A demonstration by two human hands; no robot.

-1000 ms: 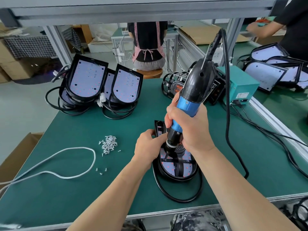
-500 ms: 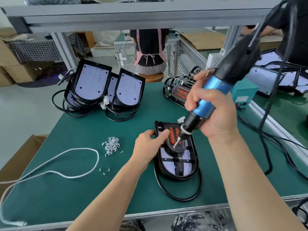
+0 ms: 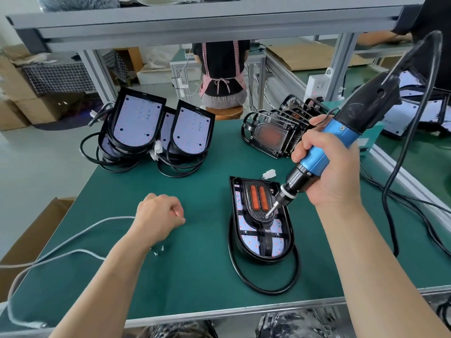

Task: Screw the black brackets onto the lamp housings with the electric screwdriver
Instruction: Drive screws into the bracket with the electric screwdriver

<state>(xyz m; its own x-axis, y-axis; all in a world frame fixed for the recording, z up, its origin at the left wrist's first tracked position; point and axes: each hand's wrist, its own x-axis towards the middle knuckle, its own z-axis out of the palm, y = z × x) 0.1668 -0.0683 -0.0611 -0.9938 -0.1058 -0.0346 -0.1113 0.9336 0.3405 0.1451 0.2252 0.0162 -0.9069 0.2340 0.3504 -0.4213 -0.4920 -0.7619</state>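
**Blue-and-black screwdriver poised over one lamp housing on a green bench**

The right hand (image 3: 334, 172) is wrapped round the blue grip of the one electric screwdriver (image 3: 324, 152), which slants down towards 8 o'clock. Its bit ends at the right edge of a black bracket (image 3: 258, 203) with two orange slots; whether it touches cannot be told. That bracket sits in the lamp housing (image 3: 261, 230), which lies flat at 8 o'clock from the right hand, ringed by its black cord.

The left hand (image 3: 158, 215) is well apart at 9 o'clock from the housing, knuckles up and fingers curled under; what they hold, if anything, is hidden. Two loose screws (image 3: 158, 250) lie by its wrist on the green mat (image 3: 195, 276).

At 11 o'clock stand at least three more housings (image 3: 138, 120). At 1 o'clock several brackets (image 3: 275, 135) lean in a row. The label on the teal box (image 3: 373, 135) behind the right hand is too blurred to read.
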